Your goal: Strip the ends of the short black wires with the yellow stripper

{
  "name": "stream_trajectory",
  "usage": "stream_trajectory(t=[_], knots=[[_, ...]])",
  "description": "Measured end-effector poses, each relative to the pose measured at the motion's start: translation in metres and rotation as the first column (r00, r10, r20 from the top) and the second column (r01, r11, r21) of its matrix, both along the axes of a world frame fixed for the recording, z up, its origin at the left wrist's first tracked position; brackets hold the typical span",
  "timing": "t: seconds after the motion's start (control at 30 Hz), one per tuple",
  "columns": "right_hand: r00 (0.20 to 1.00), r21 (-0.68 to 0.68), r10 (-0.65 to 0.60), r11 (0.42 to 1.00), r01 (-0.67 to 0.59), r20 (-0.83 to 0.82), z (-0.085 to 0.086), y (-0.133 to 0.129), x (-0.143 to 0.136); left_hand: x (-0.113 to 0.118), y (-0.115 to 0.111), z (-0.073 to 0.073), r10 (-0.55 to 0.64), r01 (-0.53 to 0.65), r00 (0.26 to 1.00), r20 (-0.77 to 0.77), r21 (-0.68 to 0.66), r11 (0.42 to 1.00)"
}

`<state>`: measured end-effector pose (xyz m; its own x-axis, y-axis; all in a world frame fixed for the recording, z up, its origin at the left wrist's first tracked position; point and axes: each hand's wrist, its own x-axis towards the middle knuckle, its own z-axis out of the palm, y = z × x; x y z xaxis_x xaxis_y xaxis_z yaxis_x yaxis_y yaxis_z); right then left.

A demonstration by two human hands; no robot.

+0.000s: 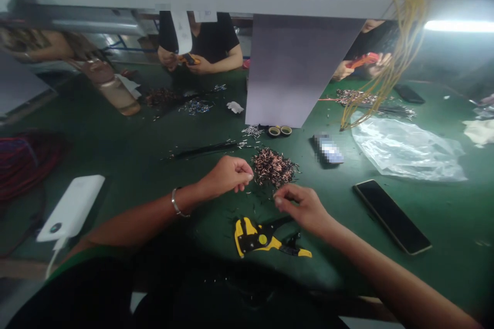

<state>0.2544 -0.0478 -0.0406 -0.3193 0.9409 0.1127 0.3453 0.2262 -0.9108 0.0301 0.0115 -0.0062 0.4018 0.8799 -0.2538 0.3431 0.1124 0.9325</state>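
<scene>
My left hand (231, 175) is pinched at the left edge of a pile of short black and copper-coloured wire pieces (274, 167); whatever lies between its fingertips is too small to name. Just below the pile's right side, my right hand (299, 203) has its thumb and forefinger together, and anything held there cannot be made out. A yellow and black wire stripper (262, 238) lies on the green table beneath both hands. Beyond my left hand is a bundle of thin black wires (208, 149). Small silvery pieces (252, 131) sit behind the pile, beside two tape rolls (280, 131).
A dark phone (391, 216), a smaller device (328, 149) and a clear plastic bag (409, 146) lie at right. Yellow wires (409, 25) hang from the shelf (231, 0). A white power bank (73, 208) and red cable coils (27, 164) are left. Co-workers sit opposite.
</scene>
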Motion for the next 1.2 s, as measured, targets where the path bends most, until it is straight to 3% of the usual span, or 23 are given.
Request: stream_trajectory(t=[0.13,0.27,0.37,0.5,0.63,0.7,0.77,0.83,0.9,0.93,1.03,1.2], knots=[[0.944,0.189,0.165,0.956,-0.224,0.285,-0.001,-0.026,0.010,-0.005,0.004,-0.005,0.073,-0.071,0.996,0.052,-0.034,0.997],[0.839,0.217,0.216,0.906,-0.363,0.499,-0.011,-0.055,0.010,-0.007,0.005,-0.005,0.131,-0.121,0.986,0.103,-0.098,0.988],[0.793,0.210,0.196,0.903,-0.375,0.577,-0.019,-0.068,0.009,-0.008,0.007,-0.005,0.161,-0.144,0.980,0.119,-0.142,0.979],[0.817,0.224,0.179,0.910,-0.349,0.548,-0.022,-0.070,0.009,-0.010,0.008,-0.008,0.169,-0.144,0.976,0.140,-0.173,0.974],[0.912,0.289,0.128,0.923,-0.253,0.389,-0.024,-0.063,0.010,-0.012,0.009,-0.010,0.180,-0.145,0.968,0.174,-0.196,0.970],[0.965,0.235,0.105,0.958,-0.163,0.241,-0.024,-0.058,0.013,-0.013,0.009,-0.009,0.201,-0.164,0.962,0.187,-0.197,0.967],[0.996,0.049,0.063,0.997,-0.066,0.061,-0.021,-0.051,0.017,-0.013,0.009,-0.008,0.225,-0.187,0.953,0.204,-0.191,0.964],[0.990,-0.235,-0.035,0.972,0.002,-0.135,-0.016,-0.042,0.019,-0.012,0.009,-0.006,0.248,-0.208,0.943,0.221,-0.186,0.960],[0.922,-0.489,-0.185,0.872,-0.005,-0.340,-0.008,-0.031,0.017,-0.010,0.008,-0.004,0.259,-0.219,0.937,0.235,-0.184,0.958],[0.862,-0.543,-0.243,0.839,-0.044,-0.444,-0.004,-0.026,0.015,-0.008,0.007,-0.002,0.259,-0.218,0.935,0.241,-0.184,0.958],[0.687,-0.577,-0.353,0.809,-0.117,-0.635,0.005,-0.013,0.005,-0.003,0.002,0.002,0.234,-0.193,0.936,0.264,-0.174,0.966],[0.617,-0.556,-0.334,0.806,-0.204,-0.712,0.010,-0.004,-0.008,0.009,-0.003,0.005,0.219,-0.193,0.941,0.259,-0.120,0.974]])
